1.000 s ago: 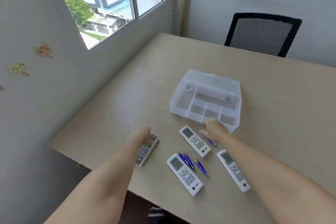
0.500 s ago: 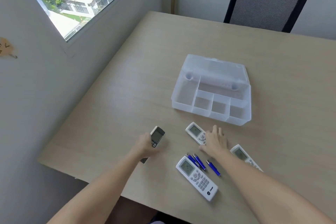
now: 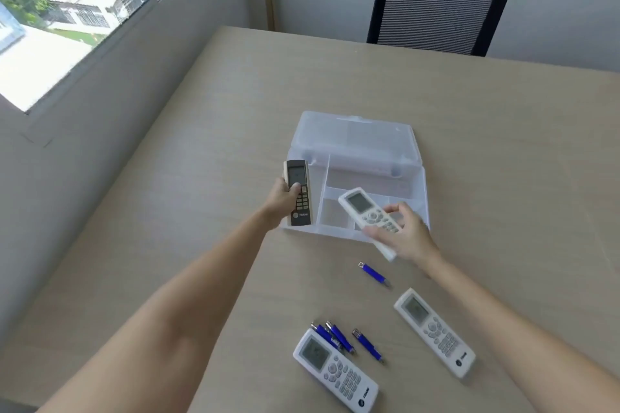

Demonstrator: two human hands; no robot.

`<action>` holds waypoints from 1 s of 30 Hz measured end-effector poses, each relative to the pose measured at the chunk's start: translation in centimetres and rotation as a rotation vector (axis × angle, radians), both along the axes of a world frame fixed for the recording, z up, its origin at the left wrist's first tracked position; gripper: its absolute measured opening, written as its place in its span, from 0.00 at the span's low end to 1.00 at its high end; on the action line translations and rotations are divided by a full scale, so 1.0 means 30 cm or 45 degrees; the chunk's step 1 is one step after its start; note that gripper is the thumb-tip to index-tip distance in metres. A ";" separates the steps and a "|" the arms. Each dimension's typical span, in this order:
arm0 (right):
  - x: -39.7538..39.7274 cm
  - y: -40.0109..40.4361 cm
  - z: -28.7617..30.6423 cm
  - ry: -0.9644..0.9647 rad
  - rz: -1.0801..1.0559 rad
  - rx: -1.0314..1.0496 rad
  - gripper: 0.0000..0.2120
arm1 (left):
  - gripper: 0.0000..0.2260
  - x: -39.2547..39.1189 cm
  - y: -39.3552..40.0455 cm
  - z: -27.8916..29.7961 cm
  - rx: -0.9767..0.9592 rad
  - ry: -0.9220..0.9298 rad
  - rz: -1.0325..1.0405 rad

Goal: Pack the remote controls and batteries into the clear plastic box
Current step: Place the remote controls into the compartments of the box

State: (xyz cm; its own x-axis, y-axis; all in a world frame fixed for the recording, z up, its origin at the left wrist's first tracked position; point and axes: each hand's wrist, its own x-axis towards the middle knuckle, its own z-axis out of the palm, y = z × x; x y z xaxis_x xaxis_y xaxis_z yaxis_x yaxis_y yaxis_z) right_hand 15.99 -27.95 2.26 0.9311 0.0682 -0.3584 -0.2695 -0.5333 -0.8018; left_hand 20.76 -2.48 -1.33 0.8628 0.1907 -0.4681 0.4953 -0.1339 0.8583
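Observation:
The clear plastic box lies open in the middle of the table, its lid folded back and its compartments bare. My left hand holds a dark remote upright over the box's left edge. My right hand grips a white remote slanted above the front compartments. Two more white remotes lie near the front edge, one on the left and one on the right. Several blue batteries rest by the left one. A single blue battery lies below my right hand.
The wooden table stands against a grey wall with a window on the left. A black mesh chair sits behind the table's far edge.
Both hands have lifted their remotes off the table and carried them forward to the box. The head camera has moved closer and tilted down.

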 end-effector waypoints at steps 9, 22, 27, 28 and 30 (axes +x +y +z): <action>0.487 -0.110 -0.031 -0.076 0.035 -0.043 0.16 | 0.04 0.142 -0.049 -0.117 0.235 0.117 -0.002; 0.638 -0.031 -0.249 0.209 0.501 -0.132 0.11 | 0.12 0.153 -0.087 -0.206 0.596 0.256 -0.219; 0.644 0.006 -0.313 0.198 0.530 -0.235 0.14 | 0.11 0.172 -0.092 -0.197 0.917 0.230 -0.366; 0.643 0.012 -0.324 0.164 0.543 -0.318 0.15 | 0.12 0.174 -0.091 -0.194 0.958 0.229 -0.394; 0.635 0.023 -0.324 0.095 0.604 -0.555 0.19 | 0.12 0.175 -0.084 -0.186 1.009 0.245 -0.469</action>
State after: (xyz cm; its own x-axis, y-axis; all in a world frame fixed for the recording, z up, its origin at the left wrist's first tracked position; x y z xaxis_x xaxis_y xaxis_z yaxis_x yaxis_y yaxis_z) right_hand 35.05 -27.27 -7.46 0.8073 0.2996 -0.5085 0.0289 -0.8806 -0.4730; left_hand 26.01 -5.00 -6.91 0.8533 0.2463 -0.4596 0.4298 -0.8313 0.3524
